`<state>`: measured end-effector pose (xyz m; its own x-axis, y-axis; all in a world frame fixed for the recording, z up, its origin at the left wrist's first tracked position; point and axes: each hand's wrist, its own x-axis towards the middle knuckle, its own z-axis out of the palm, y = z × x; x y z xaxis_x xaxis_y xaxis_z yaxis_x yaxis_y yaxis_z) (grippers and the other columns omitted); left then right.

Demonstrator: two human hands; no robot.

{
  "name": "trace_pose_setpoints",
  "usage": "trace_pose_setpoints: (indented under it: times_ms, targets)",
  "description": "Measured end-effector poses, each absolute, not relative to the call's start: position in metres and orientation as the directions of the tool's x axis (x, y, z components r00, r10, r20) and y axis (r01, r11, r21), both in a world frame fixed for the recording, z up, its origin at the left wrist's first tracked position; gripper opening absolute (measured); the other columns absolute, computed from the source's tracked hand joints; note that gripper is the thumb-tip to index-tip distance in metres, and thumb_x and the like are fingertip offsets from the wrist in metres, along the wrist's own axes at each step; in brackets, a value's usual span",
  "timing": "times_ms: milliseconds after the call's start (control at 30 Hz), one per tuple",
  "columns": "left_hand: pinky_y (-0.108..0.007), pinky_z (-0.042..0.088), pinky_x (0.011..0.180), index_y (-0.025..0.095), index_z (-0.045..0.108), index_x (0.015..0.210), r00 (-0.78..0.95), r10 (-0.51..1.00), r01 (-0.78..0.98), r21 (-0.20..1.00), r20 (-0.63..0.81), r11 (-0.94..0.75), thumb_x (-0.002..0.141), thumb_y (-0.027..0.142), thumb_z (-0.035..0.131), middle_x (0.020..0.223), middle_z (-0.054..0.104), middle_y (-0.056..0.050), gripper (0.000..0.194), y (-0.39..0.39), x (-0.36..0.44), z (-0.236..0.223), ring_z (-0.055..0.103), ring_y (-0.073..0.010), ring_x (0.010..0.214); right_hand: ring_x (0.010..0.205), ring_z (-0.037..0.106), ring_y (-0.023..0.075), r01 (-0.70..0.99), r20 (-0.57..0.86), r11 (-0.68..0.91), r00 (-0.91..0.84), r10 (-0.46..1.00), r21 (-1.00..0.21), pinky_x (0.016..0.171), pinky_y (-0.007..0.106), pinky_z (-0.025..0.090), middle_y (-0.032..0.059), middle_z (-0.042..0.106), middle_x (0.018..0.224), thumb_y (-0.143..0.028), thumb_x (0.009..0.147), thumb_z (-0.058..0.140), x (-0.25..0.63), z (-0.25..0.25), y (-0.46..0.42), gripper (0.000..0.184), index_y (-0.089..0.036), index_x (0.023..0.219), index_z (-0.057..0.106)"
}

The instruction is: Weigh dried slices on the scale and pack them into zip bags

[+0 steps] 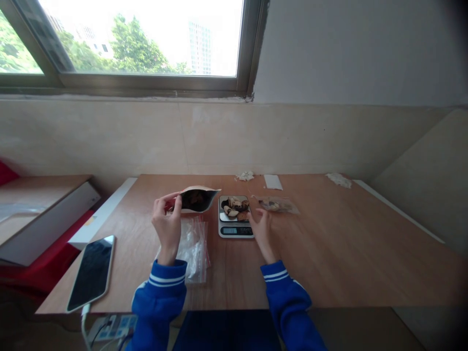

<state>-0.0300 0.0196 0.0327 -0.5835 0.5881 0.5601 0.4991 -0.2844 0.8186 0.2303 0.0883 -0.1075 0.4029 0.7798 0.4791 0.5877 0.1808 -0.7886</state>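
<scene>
I pinch the pouch by its left end with my left hand, above the table, left of the scale; its open mouth faces me, the opening's long axis running along the far edge. My right hand is at the scale's right side; whether its fingers grip a dried piece, I cannot tell.

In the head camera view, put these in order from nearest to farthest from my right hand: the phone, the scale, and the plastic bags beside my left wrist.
Nearest to your right hand first:
1. Scale: just to its left, by the fingertips.
2. Plastic bags: farther left, past the scale.
3. Phone: at the far left.
</scene>
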Motion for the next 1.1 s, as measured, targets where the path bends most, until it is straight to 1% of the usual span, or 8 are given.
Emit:
trace_pose_setpoints:
  times_ms: [167, 300, 400, 533, 700, 800, 900, 1100]
  targets:
    - [-0.031, 0.047, 0.083, 0.016, 0.066, 0.097, -0.636, 0.6, 0.385, 0.873, 0.486, -0.299, 0.086, 0.042, 0.058, 0.096, 0.068, -0.006, 0.029, 0.029, -0.032, 0.027, 0.062, -0.0185, 0.092, 0.094, 0.055, 0.0257, 0.546, 0.489, 0.202, 0.452, 0.746, -0.813, 0.088, 0.043, 0.045, 0.0123, 0.059, 0.098, -0.053, 0.084, 0.049, 0.24, -0.118, 0.068, 0.036, -0.019, 0.096, 0.054]
    - [-0.027, 0.047, 0.073, 0.017, 0.065, 0.086, -0.658, 0.582, 0.388, 0.877, 0.478, -0.282, 0.084, 0.042, 0.06, 0.081, 0.067, -0.002, 0.025, 0.034, -0.033, 0.031, 0.062, -0.0156, 0.077, 0.08, 0.055, 0.0209, 0.492, 0.409, 0.188, 0.391, 0.825, -0.85, 0.079, 0.039, 0.048, 0.0107, 0.059, 0.1, -0.045, 0.087, 0.047, 0.249, -0.128, 0.045, 0.032, -0.018, 0.103, 0.054]
    - [-0.026, 0.047, 0.07, 0.017, 0.063, 0.079, -0.671, 0.527, 0.408, 0.854, 0.521, -0.323, 0.082, 0.04, 0.064, 0.075, 0.066, -0.001, 0.023, 0.04, -0.035, 0.039, 0.062, -0.0144, 0.072, 0.082, 0.056, 0.0203, 0.459, 0.381, 0.194, 0.358, 0.852, -0.867, 0.081, 0.039, 0.048, 0.011, 0.059, 0.105, -0.04, 0.087, 0.047, 0.253, -0.134, 0.033, 0.029, -0.018, 0.106, 0.054]
    - [-0.026, 0.048, 0.071, 0.017, 0.064, 0.081, -0.679, 0.5, 0.435, 0.843, 0.537, -0.315, 0.081, 0.04, 0.063, 0.077, 0.066, -0.002, 0.024, 0.053, -0.043, 0.05, 0.063, -0.0154, 0.075, 0.085, 0.058, 0.021, 0.409, 0.346, 0.188, 0.356, 0.868, -0.893, 0.082, 0.04, 0.049, 0.0121, 0.06, 0.109, -0.036, 0.086, 0.048, 0.254, -0.137, 0.029, 0.027, -0.018, 0.105, 0.054]
    - [-0.031, 0.049, 0.081, 0.016, 0.061, 0.09, -0.677, 0.577, 0.36, 0.889, 0.457, -0.281, 0.083, 0.043, 0.059, 0.087, 0.065, -0.005, 0.028, 0.071, -0.055, 0.058, 0.063, -0.018, 0.085, 0.083, 0.06, 0.0212, 0.369, 0.329, 0.175, 0.409, 0.851, -0.913, 0.079, 0.039, 0.05, 0.0123, 0.062, 0.106, -0.033, 0.083, 0.047, 0.255, -0.139, 0.03, 0.026, -0.018, 0.104, 0.054]
    - [-0.032, 0.046, 0.088, 0.017, 0.05, 0.103, -0.74, 0.525, 0.311, 0.906, 0.421, -0.288, 0.09, 0.048, 0.049, 0.104, 0.06, -0.008, 0.034, 0.076, -0.057, 0.054, 0.06, -0.017, 0.095, 0.079, 0.06, 0.0202, 0.357, 0.323, 0.168, 0.435, 0.841, -0.919, 0.074, 0.037, 0.051, 0.0112, 0.063, 0.102, -0.034, 0.083, 0.048, 0.255, -0.139, 0.03, 0.027, -0.018, 0.104, 0.055]
    - [-0.032, 0.045, 0.091, 0.019, 0.039, 0.107, -0.742, 0.533, 0.288, 0.911, 0.407, -0.294, 0.095, 0.046, 0.04, 0.115, 0.052, -0.01, 0.031, 0.076, -0.059, 0.043, 0.058, -0.0151, 0.1, 0.078, 0.06, 0.02, 0.352, 0.318, 0.163, 0.446, 0.837, -0.922, 0.07, 0.035, 0.051, 0.0106, 0.063, 0.099, -0.035, 0.083, 0.048, 0.255, -0.14, 0.029, 0.028, -0.018, 0.104, 0.055]
    - [-0.036, 0.043, 0.096, 0.021, 0.034, 0.108, -0.73, 0.561, 0.273, 0.919, 0.39, -0.285, 0.088, 0.034, 0.053, 0.117, 0.047, -0.009, 0.031, 0.072, -0.063, 0.015, 0.054, -0.017, 0.108, 0.078, 0.06, 0.0201, 0.382, 0.325, 0.157, 0.428, 0.843, -0.911, 0.074, 0.037, 0.051, 0.0113, 0.062, 0.1, -0.035, 0.084, 0.048, 0.256, -0.141, 0.029, 0.028, -0.018, 0.104, 0.054]
